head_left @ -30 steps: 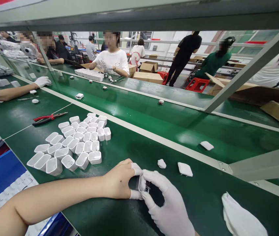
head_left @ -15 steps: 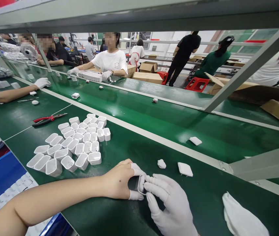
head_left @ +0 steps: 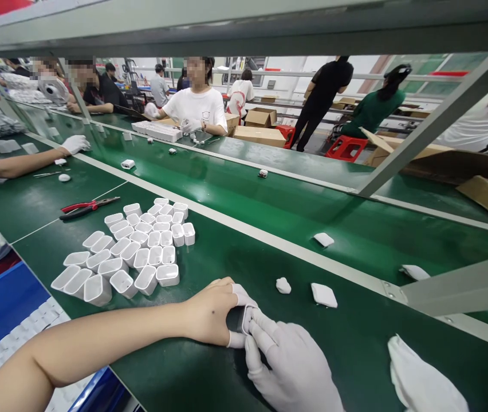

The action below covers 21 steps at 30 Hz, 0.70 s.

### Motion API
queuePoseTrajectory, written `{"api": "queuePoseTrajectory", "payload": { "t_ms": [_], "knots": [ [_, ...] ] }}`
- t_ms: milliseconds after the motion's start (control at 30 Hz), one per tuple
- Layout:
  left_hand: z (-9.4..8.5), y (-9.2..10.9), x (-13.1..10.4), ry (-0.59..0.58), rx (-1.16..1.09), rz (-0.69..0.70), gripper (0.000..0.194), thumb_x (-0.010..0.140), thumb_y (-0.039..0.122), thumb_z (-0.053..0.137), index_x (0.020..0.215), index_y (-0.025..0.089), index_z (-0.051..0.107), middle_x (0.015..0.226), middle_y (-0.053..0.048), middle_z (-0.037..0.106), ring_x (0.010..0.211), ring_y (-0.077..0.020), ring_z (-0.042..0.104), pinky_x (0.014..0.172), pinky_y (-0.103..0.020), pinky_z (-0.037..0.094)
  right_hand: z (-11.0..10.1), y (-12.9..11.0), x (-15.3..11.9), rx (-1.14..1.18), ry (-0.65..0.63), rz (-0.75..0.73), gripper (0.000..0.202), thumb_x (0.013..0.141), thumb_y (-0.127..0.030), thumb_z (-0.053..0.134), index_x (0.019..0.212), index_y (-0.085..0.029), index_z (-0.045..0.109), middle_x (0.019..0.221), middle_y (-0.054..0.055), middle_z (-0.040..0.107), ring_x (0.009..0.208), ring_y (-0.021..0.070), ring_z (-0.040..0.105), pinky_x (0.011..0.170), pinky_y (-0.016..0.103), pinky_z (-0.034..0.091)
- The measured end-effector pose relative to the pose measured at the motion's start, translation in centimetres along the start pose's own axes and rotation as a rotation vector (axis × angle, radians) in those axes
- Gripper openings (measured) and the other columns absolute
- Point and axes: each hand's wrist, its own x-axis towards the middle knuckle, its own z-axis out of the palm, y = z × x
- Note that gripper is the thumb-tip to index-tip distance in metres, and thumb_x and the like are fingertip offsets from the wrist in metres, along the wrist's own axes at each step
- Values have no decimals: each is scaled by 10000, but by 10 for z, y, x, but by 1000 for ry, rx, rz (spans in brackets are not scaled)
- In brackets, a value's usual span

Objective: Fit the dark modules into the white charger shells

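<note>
My left hand (head_left: pixel 209 315), with white finger cots on thumb and fingers, grips a small plastic housing (head_left: pixel 246 320) with a white rounded rim and a side that looks dark. Its open end faces right. My right hand (head_left: pixel 293 357), in a white glove, is closed at that end, its fingertips pressed into the opening and its thumb at the lower rim. The fingers hide most of what is inside. To the left of my left hand stand several white open plastic housings (head_left: pixel 121 284) in a cluster. A small white lump (head_left: pixel 283 285) and a flat white piece (head_left: pixel 324 295) lie beyond my right hand.
Red-handled pliers (head_left: pixel 89 208) lie left of the cluster. A white strip (head_left: pixel 244 226) borders the green conveyor belt (head_left: pixel 227 189), which carries small white parts (head_left: pixel 323 239). A metal post (head_left: pixel 463 280) rises at right, near a white cloth glove (head_left: pixel 424 377). Co-workers' hands (head_left: pixel 75 144) are farther off.
My right fingers have moved left and into the housing's opening, covering the white piece seen there. Parts on the belt have shifted left, and another white one shows by the post.
</note>
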Motion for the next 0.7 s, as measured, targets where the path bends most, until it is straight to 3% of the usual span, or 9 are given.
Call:
{"api": "queuePoseTrajectory", "payload": {
  "t_ms": [67, 167, 233, 300, 367, 533, 700],
  "knots": [
    [-1, 2, 0, -22, 26, -9, 427, 676, 360, 783, 1060, 228, 649, 1020, -28, 667, 927, -227, 546, 889, -354, 420, 1, 1, 1, 65, -2, 23, 177, 871, -108, 482, 867, -145, 655, 839, 72, 715, 571, 174, 562, 529, 328, 358],
    [-2, 4, 0, -26, 43, -46, 425, 674, 367, 796, 1044, 218, 648, 1004, -33, 662, 926, -232, 549, 879, -358, 423, 2, 11, -2, 401, -12, 197, 200, 895, -126, 488, 784, -193, 641, 810, 38, 690, 647, 166, 614, 581, 302, 458],
    [-3, 4, 0, -19, 31, -73, 444, 676, 368, 809, 1058, 213, 646, 1011, -38, 661, 931, -230, 554, 879, -352, 426, 3, 20, -9, 590, 50, 372, 167, 919, -151, 509, 844, -222, 639, 907, 25, 690, 813, 171, 658, 714, 294, 529],
    [-6, 3, 0, -28, 11, -78, 452, 683, 345, 814, 1083, 219, 646, 1024, -34, 664, 948, -225, 557, 888, -340, 426, 3, 27, -16, 621, 142, 472, 123, 928, -184, 526, 963, -243, 628, 1035, 31, 674, 973, 186, 646, 847, 322, 532],
    [-9, 2, 2, -51, -10, -59, 458, 684, 317, 818, 1100, 230, 648, 1026, -26, 668, 956, -218, 561, 901, -331, 420, 2, 27, -20, 582, 140, 432, 143, 912, -186, 538, 1017, -254, 607, 1088, 34, 651, 1016, 192, 628, 886, 345, 519],
    [-17, 3, 3, -115, -175, -5, 355, 708, 379, 801, 989, 204, 672, 1006, -25, 660, 939, -200, 566, 889, -319, 421, -4, 10, -11, 487, -23, 56, 340, 811, -155, 567, 1146, -207, 539, 1103, 74, 610, 1053, 235, 582, 879, 410, 509],
    [-18, 2, 1, -183, -335, 5, 399, 686, 511, 793, 860, 179, 656, 876, -10, 601, 895, -192, 540, 831, -302, 436, -2, 2, -7, 460, 23, 37, 359, 844, -63, 517, 1181, -184, 491, 978, 53, 609, 991, 198, 589, 856, 395, 516]
  ]
}}
